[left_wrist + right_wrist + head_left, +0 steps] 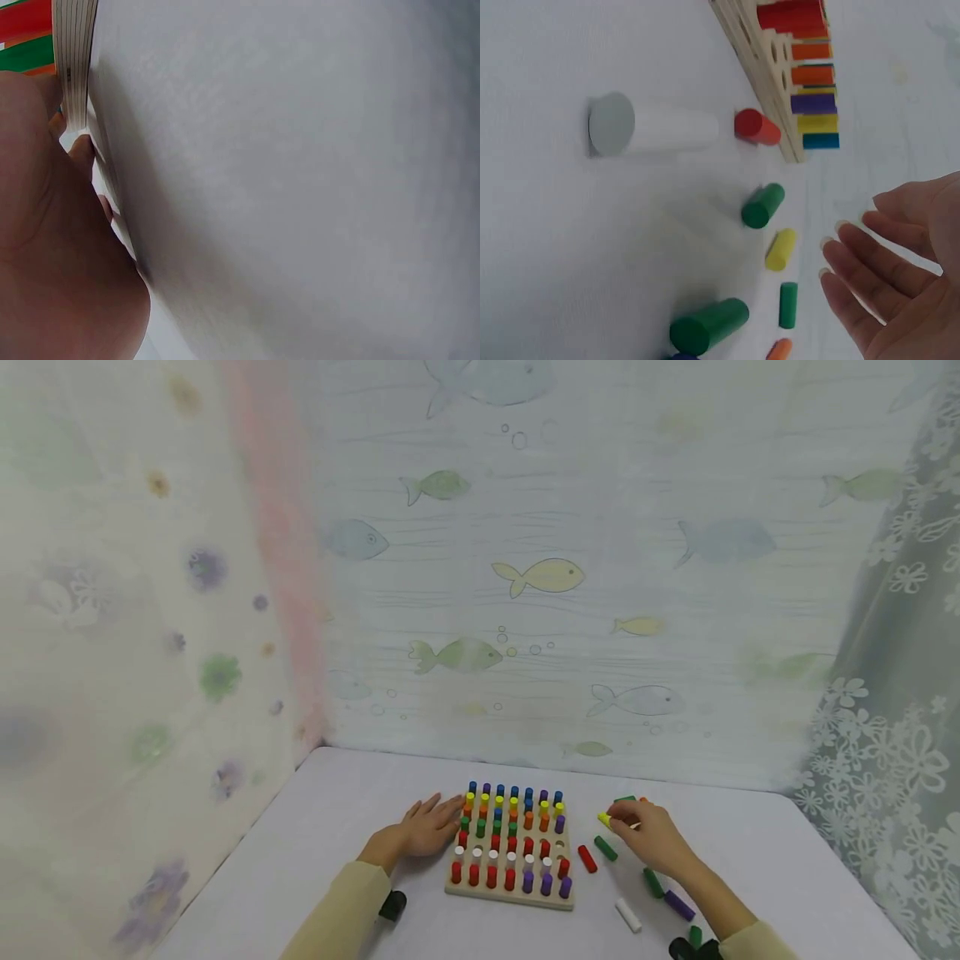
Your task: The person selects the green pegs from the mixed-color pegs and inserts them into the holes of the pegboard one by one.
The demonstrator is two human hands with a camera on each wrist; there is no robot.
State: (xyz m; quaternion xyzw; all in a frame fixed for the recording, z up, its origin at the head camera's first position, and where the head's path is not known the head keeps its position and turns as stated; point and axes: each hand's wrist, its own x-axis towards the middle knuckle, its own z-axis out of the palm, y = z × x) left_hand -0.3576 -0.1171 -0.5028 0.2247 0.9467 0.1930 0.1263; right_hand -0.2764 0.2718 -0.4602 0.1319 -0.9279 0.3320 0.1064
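Note:
A wooden pegboard (510,897) stands on the white table, filled with rows of coloured pegs and showing a few bare holes at its right side. My left hand (433,825) lies flat, its fingers against the board's left edge; the left wrist view shows the hand (45,210) by the board's side (73,60). Over the loose pegs on the right, my right hand (647,835) hovers at a yellow peg (604,819). In the right wrist view the fingers are loosely bent with nothing between them, apart from the yellow peg (781,250).
Around the right hand lie a red peg (587,859), a green peg (606,848), another green peg (653,883), a purple peg (679,906) and a white peg (628,916). An orange peg (779,349) lies farther back. Fish-patterned cloth (480,710) hangs behind the table.

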